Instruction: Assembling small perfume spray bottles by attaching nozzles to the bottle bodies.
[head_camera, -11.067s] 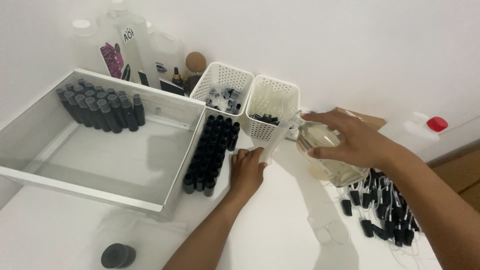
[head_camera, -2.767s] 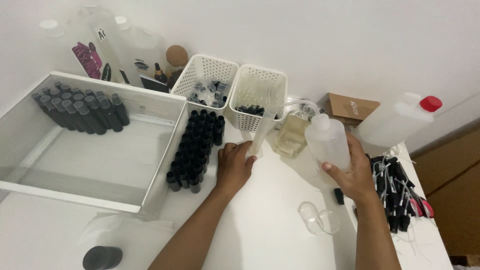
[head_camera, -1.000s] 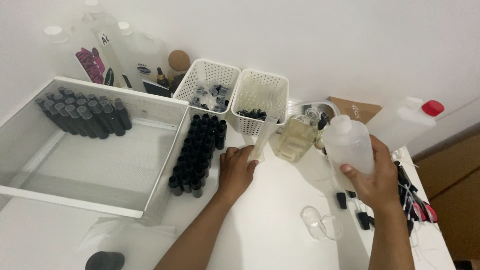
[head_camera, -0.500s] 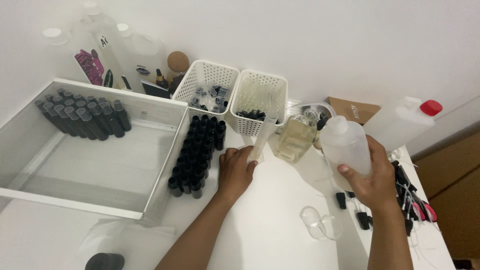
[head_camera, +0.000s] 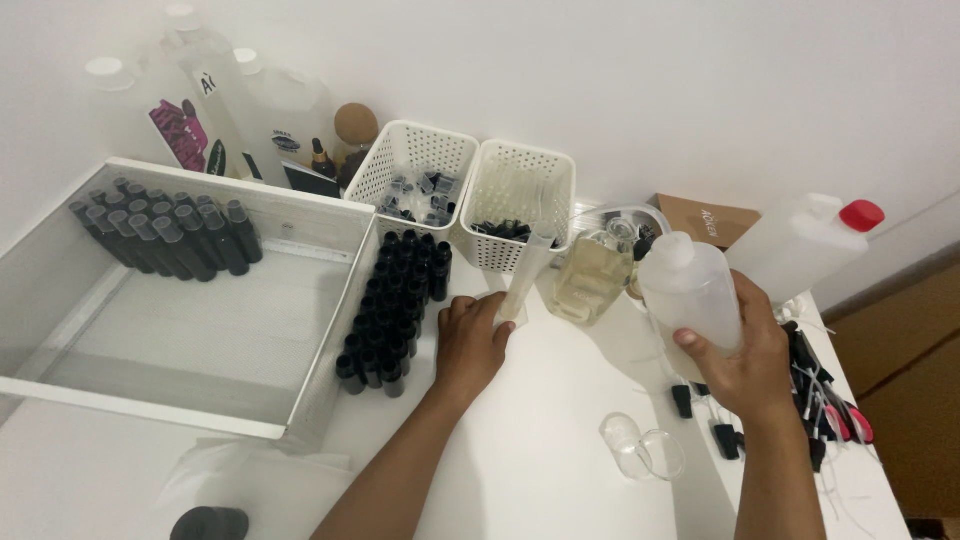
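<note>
The right hand (head_camera: 745, 360) has set its squeeze bottle (head_camera: 692, 298) upright (earlier tipped).

There is only one view – the head camera, looking down and forward from above on the white table (head_camera: 540, 470), quite near, toward the wall (head_camera: 600, 80) behind – both forearms enter from the lower edge

A translucent white plastic squeeze bottle (head_camera: 692, 300) with a rounded cap stands nearly upright at the right of the scene, raised above the white table and gripped around its lower body. Left of it, near the middle, a slim clear graduated cylinder (head_camera: 524, 281) holding pale liquid leans slightly to the right, its base pinched on the tabletop just in front of the white perforated baskets.
</note>
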